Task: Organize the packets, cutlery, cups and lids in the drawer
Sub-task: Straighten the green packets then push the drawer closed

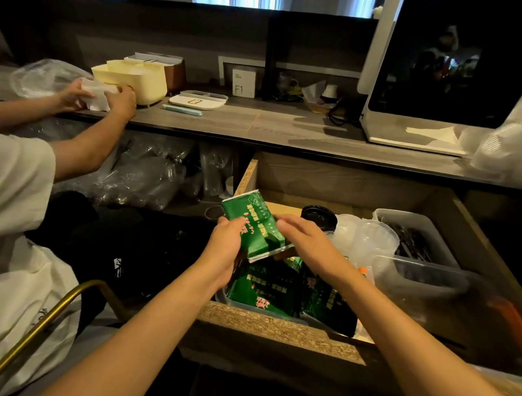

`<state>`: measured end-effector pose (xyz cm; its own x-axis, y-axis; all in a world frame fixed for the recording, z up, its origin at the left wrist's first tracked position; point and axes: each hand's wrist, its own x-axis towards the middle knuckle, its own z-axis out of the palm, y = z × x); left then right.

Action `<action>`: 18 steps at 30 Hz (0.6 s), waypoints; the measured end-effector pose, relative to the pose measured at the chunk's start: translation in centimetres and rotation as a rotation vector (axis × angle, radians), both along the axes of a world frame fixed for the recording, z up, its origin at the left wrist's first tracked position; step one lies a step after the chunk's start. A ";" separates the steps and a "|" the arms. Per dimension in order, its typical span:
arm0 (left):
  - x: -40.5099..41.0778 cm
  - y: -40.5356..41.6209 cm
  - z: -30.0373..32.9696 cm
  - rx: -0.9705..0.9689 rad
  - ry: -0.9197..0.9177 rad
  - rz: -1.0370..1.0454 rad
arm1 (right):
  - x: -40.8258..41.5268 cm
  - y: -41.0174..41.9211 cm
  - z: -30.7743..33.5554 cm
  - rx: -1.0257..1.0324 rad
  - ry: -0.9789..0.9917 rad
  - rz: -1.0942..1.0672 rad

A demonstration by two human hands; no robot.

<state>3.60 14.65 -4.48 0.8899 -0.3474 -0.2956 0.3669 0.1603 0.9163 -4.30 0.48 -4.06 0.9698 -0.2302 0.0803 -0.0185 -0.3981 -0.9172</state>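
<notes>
Both hands, left hand (226,244) and right hand (301,240), clamp their fingers on a glossy green printed foil packet (254,227) (tilted) above the open chipboard drawer (272,325); more green packets (267,288) lie in it below.

A stack of green packets (260,227) is held tilted above the open drawer (278,327), where more green packets (267,291), clear cups (368,235), a black lid (318,216) and dark cutlery (410,240) are kept.

Three green packets (257,227), one black lid (318,216), two clear tubs (416,231), four hands (226,247).
</notes>
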 end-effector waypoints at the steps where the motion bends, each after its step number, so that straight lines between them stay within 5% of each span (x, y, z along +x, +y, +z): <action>1: -0.3 -0.2 0.0 -0.007 -0.027 -0.019 | 0.1 0.2 0.0 -0.049 -0.014 0.031; 3: -0.8 -0.2 0.2 -0.011 -0.044 -0.060 | 0.2 0.3 -0.1 -0.100 -0.023 0.064; 9: 0.0 1.5 0.7 0.065 -0.305 -0.067 | -0.4 -1.4 1.1 0.201 -0.013 -0.009; 18: -0.2 4.1 -0.2 0.891 -0.737 -0.439 | -1.5 -1.6 0.8 -0.534 0.279 0.216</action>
